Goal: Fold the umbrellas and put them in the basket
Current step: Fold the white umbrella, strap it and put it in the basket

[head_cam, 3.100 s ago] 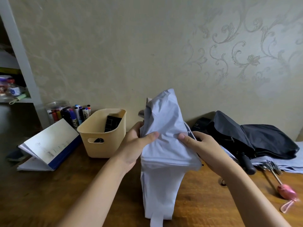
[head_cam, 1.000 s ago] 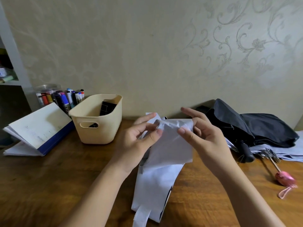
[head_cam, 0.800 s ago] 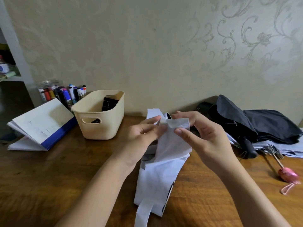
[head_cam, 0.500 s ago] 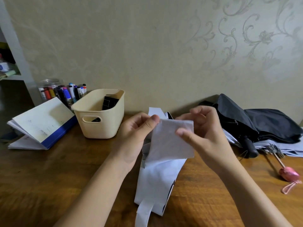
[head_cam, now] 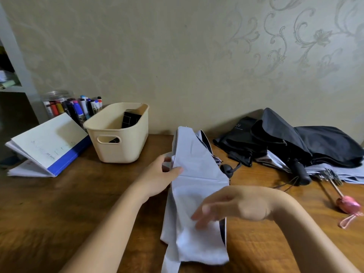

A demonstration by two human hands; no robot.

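Both hands are coming down from the raised flap they were pinching half a second ago: the left hand (head_cam: pixel 157 174) is now sitting at the left edge of the pale umbrella (head_cam: pixel 195 160), thumb on top and fingers tucked behind, gripping the cloth, while the right hand (head_cam: pixel 236 207) is sweeping across the near half with its fingers (head_cam: pixel 199 215) straight and open, blurred by the motion. That umbrella is lying flat along the table (head_cam: pixel 59 203), running from the wall towards the near edge, just right of the cream basket (head_cam: pixel 122 150) and not yet in it. It looks like the pleats are being smoothed before rolling. To do this well, I'd say the left hand should be pinning the edge firmly while the right is pressing the air out towards the near end, keeping the panels stacked in one direction so the roll is coming out tight enough to fit beside the dark item already standing in the basket. Over on the right a black umbrella (head_cam: pixel 325 142) is waiting, loosely collapsed, and the black sleeve (head_cam: pixel 240 129) beside it is showing the letters "UV". Print on the open notebook (head_cam: pixel 47 140) at the far left is too small to read.
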